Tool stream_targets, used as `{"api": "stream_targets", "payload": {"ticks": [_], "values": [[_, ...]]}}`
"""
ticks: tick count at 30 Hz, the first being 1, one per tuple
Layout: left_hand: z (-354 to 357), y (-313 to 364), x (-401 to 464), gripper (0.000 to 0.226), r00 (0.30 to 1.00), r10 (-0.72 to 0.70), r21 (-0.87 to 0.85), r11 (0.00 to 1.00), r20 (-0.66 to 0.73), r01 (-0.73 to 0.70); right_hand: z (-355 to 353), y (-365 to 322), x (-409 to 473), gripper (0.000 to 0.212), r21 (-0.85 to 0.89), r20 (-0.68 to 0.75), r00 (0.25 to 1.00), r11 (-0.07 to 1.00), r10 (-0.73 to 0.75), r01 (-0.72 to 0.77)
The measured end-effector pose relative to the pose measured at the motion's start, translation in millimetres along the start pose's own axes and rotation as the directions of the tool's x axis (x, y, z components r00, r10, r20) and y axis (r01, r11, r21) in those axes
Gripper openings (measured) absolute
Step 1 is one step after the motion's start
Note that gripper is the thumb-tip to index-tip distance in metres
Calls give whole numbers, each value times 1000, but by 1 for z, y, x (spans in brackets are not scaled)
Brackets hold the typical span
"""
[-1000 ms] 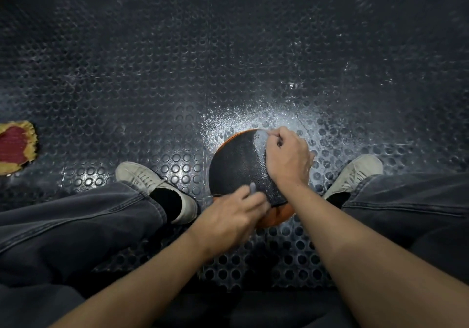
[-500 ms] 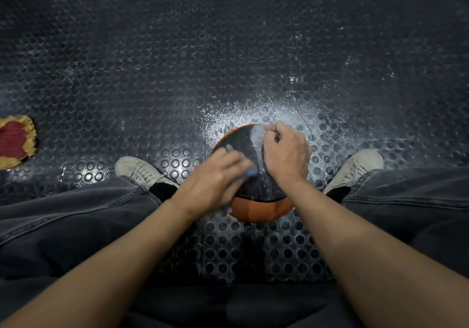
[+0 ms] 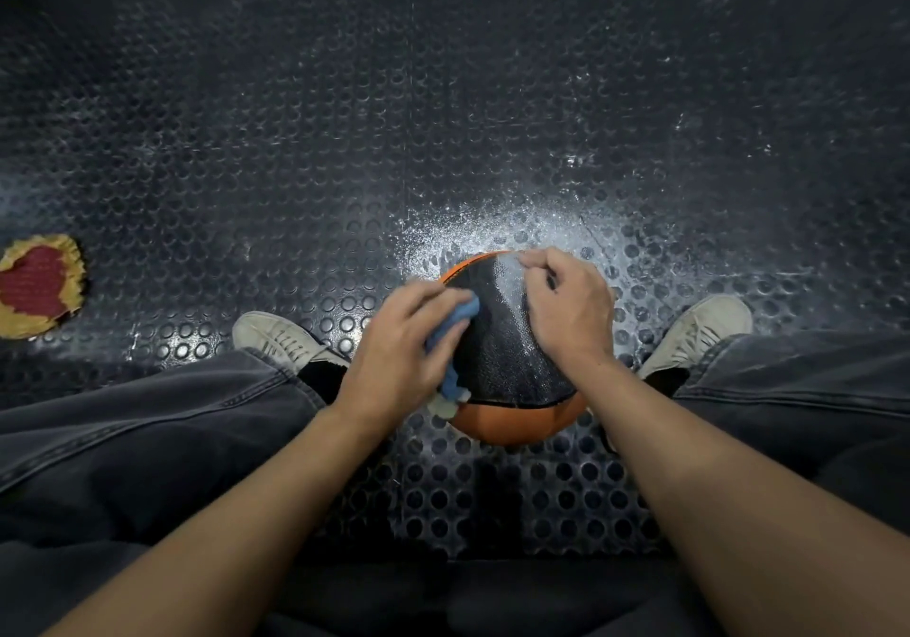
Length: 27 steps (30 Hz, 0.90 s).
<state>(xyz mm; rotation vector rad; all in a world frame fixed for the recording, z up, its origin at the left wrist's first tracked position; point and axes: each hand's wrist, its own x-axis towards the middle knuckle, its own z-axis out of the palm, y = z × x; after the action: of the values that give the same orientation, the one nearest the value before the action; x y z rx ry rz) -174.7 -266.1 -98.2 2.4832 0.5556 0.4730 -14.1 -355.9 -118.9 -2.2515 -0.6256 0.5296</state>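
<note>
Two hands work on one basketball (image 3: 502, 355), seen from the head camera looking down between the person's knees. The ball sits on the studded black floor (image 3: 344, 144), between a left shoe (image 3: 276, 336) and a right shoe (image 3: 699, 331). Being round, it has no long axis. Its black panel faces up and runs from the far rim toward the body, with an orange band along the near edge.

The left hand (image 3: 399, 355) holds a blue cloth (image 3: 455, 321) against the ball's left flank, fingers pressed together and curled over it. The cloth's length runs from the fingertips back toward the wrist, and a pale tail hangs at the ball's near left.

The right hand (image 3: 566, 311) grips the far top right, fingers bent and bunched.

A white speckled patch (image 3: 492, 227) lies on the floor just beyond the ball. Open floor stretches ahead, while both trouser legs hem in the sides. A red and yellow pad (image 3: 37, 287) lies well apart at the far left.
</note>
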Motion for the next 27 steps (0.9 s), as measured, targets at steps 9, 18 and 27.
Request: {"api": "stream_targets", "payload": {"ticks": [9, 18, 27], "values": [[13, -10, 61, 20, 910, -386, 148, 919, 153, 365, 5, 11, -12, 22, -106, 58, 989, 984, -135, 141], [9, -4, 35, 20, 963, -222, 55, 975, 153, 216, -6, 8, -12, 39, -11, 154, 961, 972, -231, 235], [-8, 13, -9, 23, 974, -132, -80, 986, 186, 149, 1, -3, -9, 36, -268, 10, 994, 958, 111, -104]]}}
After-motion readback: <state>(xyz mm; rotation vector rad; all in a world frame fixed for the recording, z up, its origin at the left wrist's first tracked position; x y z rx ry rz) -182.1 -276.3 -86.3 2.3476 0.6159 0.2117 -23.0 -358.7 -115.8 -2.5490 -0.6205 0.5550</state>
